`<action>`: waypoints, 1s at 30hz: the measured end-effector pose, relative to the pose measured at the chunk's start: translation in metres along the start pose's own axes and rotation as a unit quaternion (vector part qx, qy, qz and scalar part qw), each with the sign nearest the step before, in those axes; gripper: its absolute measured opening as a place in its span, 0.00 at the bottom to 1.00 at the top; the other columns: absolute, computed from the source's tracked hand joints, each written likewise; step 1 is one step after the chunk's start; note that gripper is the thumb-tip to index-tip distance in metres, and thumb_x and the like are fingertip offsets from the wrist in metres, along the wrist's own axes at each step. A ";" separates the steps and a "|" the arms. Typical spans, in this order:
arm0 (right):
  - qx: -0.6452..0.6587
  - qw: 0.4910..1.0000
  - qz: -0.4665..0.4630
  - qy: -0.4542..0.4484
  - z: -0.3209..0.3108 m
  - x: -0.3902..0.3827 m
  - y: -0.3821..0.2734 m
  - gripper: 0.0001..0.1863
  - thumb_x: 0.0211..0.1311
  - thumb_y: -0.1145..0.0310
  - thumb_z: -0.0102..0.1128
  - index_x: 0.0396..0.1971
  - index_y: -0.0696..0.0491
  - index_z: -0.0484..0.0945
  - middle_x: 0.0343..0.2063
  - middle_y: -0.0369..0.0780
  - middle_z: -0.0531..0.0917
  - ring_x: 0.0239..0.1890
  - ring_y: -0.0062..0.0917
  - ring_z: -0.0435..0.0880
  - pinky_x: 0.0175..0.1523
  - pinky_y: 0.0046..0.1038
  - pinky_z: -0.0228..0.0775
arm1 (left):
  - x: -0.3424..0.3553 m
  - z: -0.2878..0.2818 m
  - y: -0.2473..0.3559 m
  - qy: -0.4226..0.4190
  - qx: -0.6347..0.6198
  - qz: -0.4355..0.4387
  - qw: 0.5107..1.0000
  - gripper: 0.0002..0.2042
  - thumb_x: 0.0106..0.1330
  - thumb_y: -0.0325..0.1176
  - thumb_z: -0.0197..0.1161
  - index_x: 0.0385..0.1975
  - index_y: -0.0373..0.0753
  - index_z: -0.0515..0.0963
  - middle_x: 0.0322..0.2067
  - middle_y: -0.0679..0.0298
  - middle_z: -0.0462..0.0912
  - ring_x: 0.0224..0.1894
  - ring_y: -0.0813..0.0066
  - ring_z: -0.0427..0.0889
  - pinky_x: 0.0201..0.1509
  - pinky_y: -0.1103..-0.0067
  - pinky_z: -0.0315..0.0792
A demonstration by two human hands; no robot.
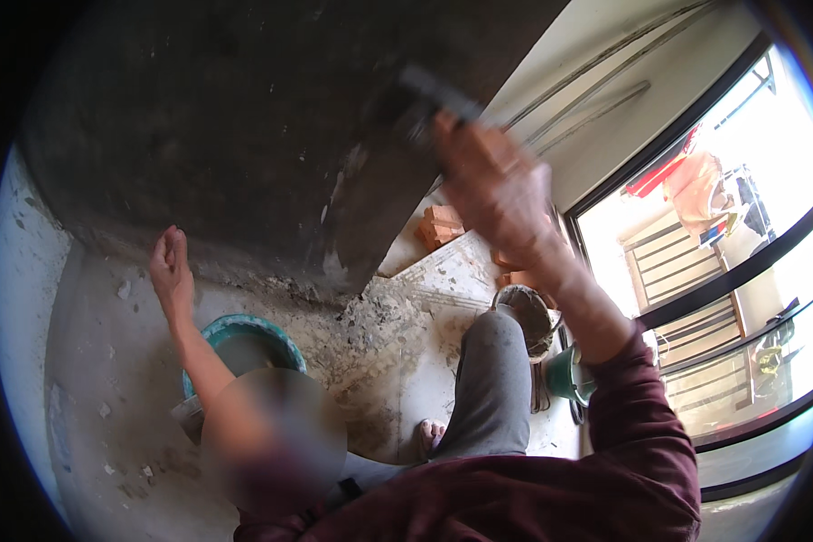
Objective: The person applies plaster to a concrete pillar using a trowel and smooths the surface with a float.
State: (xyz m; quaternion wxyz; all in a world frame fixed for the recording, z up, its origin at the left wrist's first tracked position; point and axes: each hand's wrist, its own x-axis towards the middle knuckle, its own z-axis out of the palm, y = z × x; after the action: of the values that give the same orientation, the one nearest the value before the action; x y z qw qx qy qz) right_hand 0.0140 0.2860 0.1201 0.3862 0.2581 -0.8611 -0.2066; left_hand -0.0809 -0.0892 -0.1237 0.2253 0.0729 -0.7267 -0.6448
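My right hand is raised against a dark grey, plastered wall. Its fingers are wrapped around the handle of a plastering trowel, smeared by motion, near the wall's right edge. Farther left and lower, my left hand hangs in front of the wall's foot with its fingers stretched out and nothing in it. Beneath that forearm stands a round green tub with grey contents, partly hidden by the arm and a blurred patch.
Crumbled mortar lies along the wall's base. Orange bricks sit beyond the wall's corner. By my right leg are a mortar-caked bucket and a green bucket. A dark-framed window fills the right side.
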 end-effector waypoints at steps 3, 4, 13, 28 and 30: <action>0.131 0.990 0.004 -0.051 0.021 -0.040 -0.036 0.27 0.47 0.75 0.60 0.53 0.59 0.75 0.35 0.39 0.76 0.37 0.31 0.80 0.30 0.33 0.79 | -0.004 0.021 0.008 -0.010 -0.017 -0.005 1.000 0.26 0.72 0.48 0.57 0.58 0.29 0.72 0.54 0.52 0.77 0.59 0.65 0.75 0.62 0.75 0.67; 0.177 0.979 -0.004 -0.102 0.018 -0.049 -0.042 0.31 0.42 0.73 0.64 0.54 0.58 0.74 0.35 0.40 0.77 0.36 0.32 0.80 0.30 0.33 0.79 | -0.005 0.024 0.007 -0.011 -0.023 -0.009 1.000 0.26 0.72 0.48 0.57 0.58 0.29 0.72 0.54 0.52 0.77 0.59 0.65 0.75 0.62 0.75 0.67; 0.003 0.988 0.095 0.123 -0.068 0.033 0.074 0.30 0.46 0.70 0.68 0.55 0.53 0.76 0.36 0.42 0.80 0.35 0.35 0.83 0.39 0.36 0.76 | -0.003 0.000 0.001 -0.019 -0.006 -0.009 1.000 0.27 0.71 0.47 0.58 0.58 0.29 0.72 0.56 0.54 0.76 0.60 0.68 0.74 0.64 0.77 0.65; -0.021 0.985 0.086 0.147 -0.055 0.018 0.050 0.32 0.42 0.70 0.68 0.55 0.49 0.77 0.37 0.38 0.79 0.36 0.33 0.81 0.38 0.35 0.78 | -0.003 0.000 0.000 -0.002 -0.006 -0.021 1.000 0.28 0.68 0.49 0.62 0.57 0.31 0.72 0.56 0.53 0.74 0.60 0.64 0.74 0.62 0.74 0.67; -0.002 0.987 0.098 0.127 -0.057 0.031 0.056 0.32 0.44 0.71 0.67 0.56 0.49 0.77 0.34 0.40 0.79 0.35 0.33 0.82 0.39 0.35 0.76 | -0.003 0.003 -0.004 -0.013 -0.013 -0.020 1.000 0.28 0.68 0.49 0.62 0.57 0.31 0.72 0.56 0.53 0.74 0.60 0.63 0.74 0.62 0.74 0.67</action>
State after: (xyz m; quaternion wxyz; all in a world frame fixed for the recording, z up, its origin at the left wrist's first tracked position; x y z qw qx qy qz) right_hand 0.0243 0.3019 0.2037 0.5109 0.1959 -0.8261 -0.1351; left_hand -0.0805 -0.0858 -0.1279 0.2039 0.0758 -0.7197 -0.6593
